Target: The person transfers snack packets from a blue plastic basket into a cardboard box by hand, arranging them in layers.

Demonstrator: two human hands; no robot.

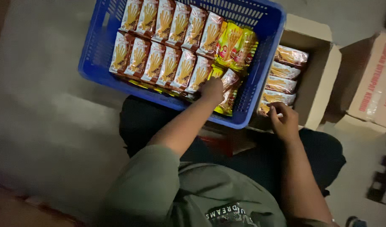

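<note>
Left hand [212,89] presses packets down inside the crowded blue crate [266,50], right hand [284,122] pinches a packet [272,110] in the cardboard box [321,80] alongside.

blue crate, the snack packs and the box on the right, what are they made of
The blue crate looks like moulded plastic: slotted lattice walls, even colour. The snack packs seem to be glossy plastic film, catching highlights and crinkled at the ends. The box looks like plain brown cardboard, matte, with folded flaps.
</note>
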